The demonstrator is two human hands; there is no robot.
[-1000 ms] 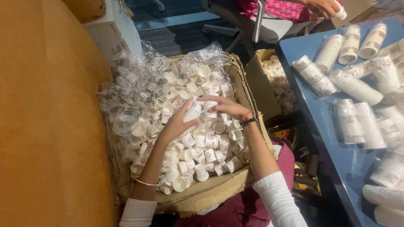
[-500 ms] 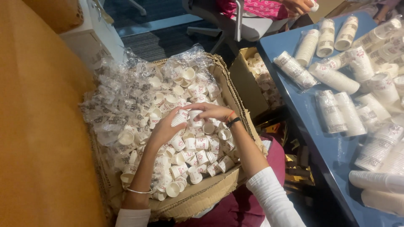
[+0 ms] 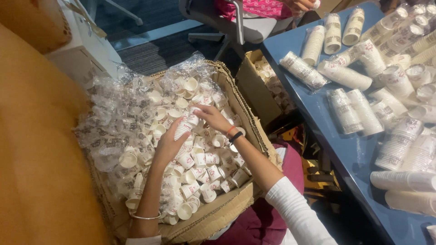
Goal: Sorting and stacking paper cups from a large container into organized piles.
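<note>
A cardboard box (image 3: 247, 113) on my lap holds several loose small white paper cups (image 3: 204, 159) with red print, lying in a clear plastic liner (image 3: 113, 118). My left hand (image 3: 169, 144) is closed around a short stack of these cups (image 3: 183, 128) over the middle of the box. My right hand (image 3: 212, 119) reaches in from the right, and its fingertips pinch the cup at the top end of that stack. A bangle circles my left wrist. A dark and orange band sits on the right wrist.
A blue table (image 3: 359, 154) on the right carries several plastic-wrapped sleeves of stacked cups (image 3: 345, 75). A second, smaller carton of cups (image 3: 268, 84) stands between box and table. An orange surface (image 3: 36, 159) fills the left. Another person in pink (image 3: 268, 7) sits at the top.
The view has drifted, so the box and table sit a little further left in frame. Both hands stay together at the stack of cups in the middle of the box.
</note>
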